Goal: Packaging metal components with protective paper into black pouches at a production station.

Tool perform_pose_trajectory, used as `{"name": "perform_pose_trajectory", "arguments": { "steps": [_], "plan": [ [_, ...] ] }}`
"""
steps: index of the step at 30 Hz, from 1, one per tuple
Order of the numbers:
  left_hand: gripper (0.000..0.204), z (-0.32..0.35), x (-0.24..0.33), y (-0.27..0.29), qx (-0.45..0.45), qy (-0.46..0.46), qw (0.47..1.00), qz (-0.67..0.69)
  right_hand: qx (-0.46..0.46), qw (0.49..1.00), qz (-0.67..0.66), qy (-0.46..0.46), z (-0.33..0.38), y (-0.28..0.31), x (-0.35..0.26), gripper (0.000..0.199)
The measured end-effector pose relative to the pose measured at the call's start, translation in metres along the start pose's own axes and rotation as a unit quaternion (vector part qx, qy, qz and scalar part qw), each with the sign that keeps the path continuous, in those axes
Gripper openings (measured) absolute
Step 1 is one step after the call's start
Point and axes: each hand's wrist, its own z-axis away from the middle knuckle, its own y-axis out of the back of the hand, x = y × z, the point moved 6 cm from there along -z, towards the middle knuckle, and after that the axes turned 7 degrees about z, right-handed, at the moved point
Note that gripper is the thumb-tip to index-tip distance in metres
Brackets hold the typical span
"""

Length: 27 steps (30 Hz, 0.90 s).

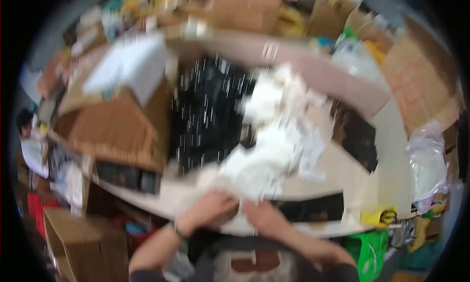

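Left hand [213,209]: bare, dark band [177,229] at wrist, by the near edge of the pale, curved counter [395,150]. Right hand [265,216]: bare, just beside the left. Grip, both: fingers bent; blur hides how far open and whether anything is held. Loose white paper-like pieces [274,140], heaped: directly beyond both hands, mid-counter. Black pile with white streaks [208,115]: left of the heap. Brown corrugated open carton [112,128], white sheet [129,64] atop: farther left. Bright-green plastic article [369,252]: past the near right edge.
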Motion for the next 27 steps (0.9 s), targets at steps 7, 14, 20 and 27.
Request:
{"name": "perform_pose_trajectory", "arguments": {
  "steps": [7,14,20,27],
  "plan": [
    [0.023,0.111,-0.107,0.202,0.348,0.361,0.807,-0.314,0.079,0.997,-0.009,0.025,0.016,-0.024,-0.014,0.051],
    [0.020,0.170,-0.239,0.155,0.169,0.494,0.825,-0.217,0.052,0.997,0.057,0.017,0.021,-0.013,-0.009,0.057],
    [0.020,0.119,-0.231,0.175,0.121,0.428,0.877,-0.184,0.003,0.999,0.008,-0.042,-0.004,0.000,0.006,0.058],
    [0.026,0.172,-0.179,0.204,0.425,0.469,0.774,-0.001,0.037,0.991,-0.121,-0.054,0.022,0.035,0.015,0.048]
  ]
}}
